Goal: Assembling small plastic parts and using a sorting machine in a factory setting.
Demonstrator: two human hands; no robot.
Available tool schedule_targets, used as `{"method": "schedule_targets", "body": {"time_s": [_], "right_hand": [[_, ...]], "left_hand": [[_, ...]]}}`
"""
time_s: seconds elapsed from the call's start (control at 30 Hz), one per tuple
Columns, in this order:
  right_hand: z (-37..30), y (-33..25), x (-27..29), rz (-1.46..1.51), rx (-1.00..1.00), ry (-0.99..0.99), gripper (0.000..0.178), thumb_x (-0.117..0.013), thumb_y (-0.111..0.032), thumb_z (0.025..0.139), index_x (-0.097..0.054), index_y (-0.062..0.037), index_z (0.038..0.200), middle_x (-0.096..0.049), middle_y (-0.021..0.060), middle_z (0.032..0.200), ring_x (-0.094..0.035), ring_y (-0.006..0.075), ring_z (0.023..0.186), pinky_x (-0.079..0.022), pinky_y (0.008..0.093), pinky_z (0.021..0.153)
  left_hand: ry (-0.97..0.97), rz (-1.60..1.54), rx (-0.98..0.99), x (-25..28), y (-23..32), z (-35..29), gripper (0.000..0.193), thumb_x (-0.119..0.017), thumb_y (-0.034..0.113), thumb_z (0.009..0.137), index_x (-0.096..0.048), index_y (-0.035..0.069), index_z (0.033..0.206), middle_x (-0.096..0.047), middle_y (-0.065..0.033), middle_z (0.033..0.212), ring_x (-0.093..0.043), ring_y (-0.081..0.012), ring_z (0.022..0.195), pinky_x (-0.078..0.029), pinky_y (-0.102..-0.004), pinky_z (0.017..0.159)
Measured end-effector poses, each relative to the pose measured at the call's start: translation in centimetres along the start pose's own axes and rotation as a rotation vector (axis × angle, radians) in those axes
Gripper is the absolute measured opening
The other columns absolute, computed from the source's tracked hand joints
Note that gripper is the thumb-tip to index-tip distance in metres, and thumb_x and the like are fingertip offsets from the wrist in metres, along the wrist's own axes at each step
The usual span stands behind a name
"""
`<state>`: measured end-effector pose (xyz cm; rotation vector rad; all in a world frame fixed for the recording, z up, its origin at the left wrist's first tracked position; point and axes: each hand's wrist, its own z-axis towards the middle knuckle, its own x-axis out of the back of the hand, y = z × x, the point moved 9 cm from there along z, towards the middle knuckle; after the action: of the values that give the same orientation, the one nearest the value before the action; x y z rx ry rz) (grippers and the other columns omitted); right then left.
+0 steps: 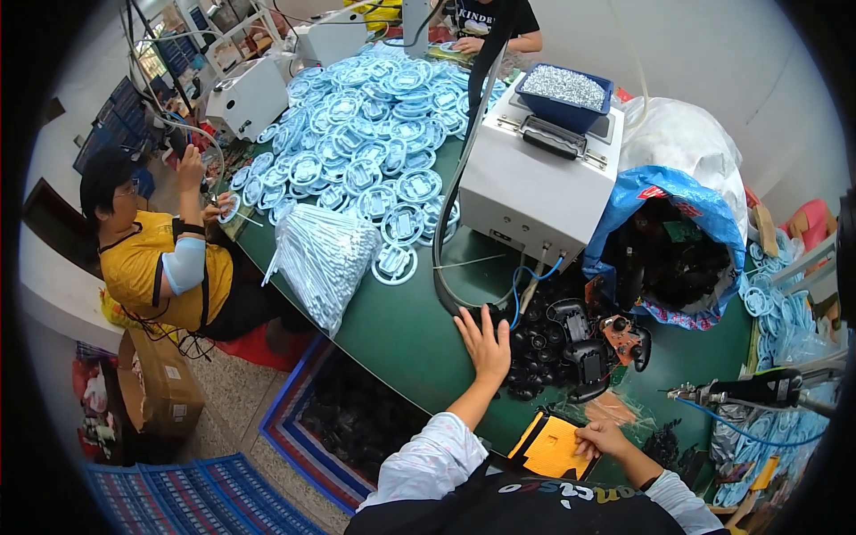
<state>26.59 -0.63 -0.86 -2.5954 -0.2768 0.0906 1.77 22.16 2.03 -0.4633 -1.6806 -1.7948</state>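
Note:
My left hand (pixel 486 346) lies palm down with its fingers spread on the green tabletop (pixel 406 343). Its fingertips reach a thick black hose (pixel 448 290), and a heap of small round black parts (pixel 530 357) is just to its right. Close to my body, my right hand (pixel 603 440) is closed at the right edge of a flat yellow block (pixel 551 446) with a black border. Black game controller shells (pixel 588 364) sit beyond that hand, beside a controller with an orange-brown board (pixel 621 332).
Light-blue ring-shaped parts (pixel 366 125) form a large pile across the far table. A bag of white sticks (pixel 325 259), a grey machine (pixel 535 178) and a blue bag of black parts (pixel 664 245) surround me. One person (pixel 165 259) works at the left, another (pixel 495 27) at the far side.

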Motion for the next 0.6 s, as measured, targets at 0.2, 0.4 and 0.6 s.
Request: {"method": "schedule_targets", "body": {"time_s": [0.2,0.4,0.6], "right_hand": [[0.0,0.7,0.0,0.002,0.026,-0.006,0.024,-0.055,-0.021,0.088,-0.060,0.0008,0.078,-0.067,0.0113,0.070,-0.061,0.0124,0.049,-0.045,0.0213,0.040],[-3.9,-8.0,-0.5,-0.143,0.455,0.020,0.018,-0.058,-0.018,0.087,-0.061,-0.0002,0.087,-0.066,0.0066,0.082,-0.063,0.0119,0.071,-0.050,0.0224,0.062],[-11.9,-27.6,-2.4,-0.004,1.023,0.246,0.015,-0.059,-0.013,0.085,-0.061,0.0008,0.093,-0.061,0.0022,0.079,-0.055,0.0066,0.065,-0.045,0.0209,0.058]], "left_hand": [[-0.069,-0.204,-0.025,1.4,1.7,-3.3,0.055,-0.044,0.035,0.092,-0.029,0.008,0.137,-0.004,-0.0339,0.141,-0.006,-0.0473,0.132,-0.011,-0.0480,0.107],[0.031,-0.094,0.131,12.8,-2.7,-4.5,0.045,-0.044,0.030,0.092,-0.042,0.001,0.126,-0.014,-0.0301,0.141,-0.024,-0.0420,0.129,-0.023,-0.0436,0.105],[0.177,-0.206,0.185,20.0,-1.5,-4.0,0.035,-0.046,0.025,0.093,-0.050,-0.001,0.116,-0.023,-0.0211,0.139,-0.052,-0.0277,0.103,-0.045,-0.0329,0.083]]}}
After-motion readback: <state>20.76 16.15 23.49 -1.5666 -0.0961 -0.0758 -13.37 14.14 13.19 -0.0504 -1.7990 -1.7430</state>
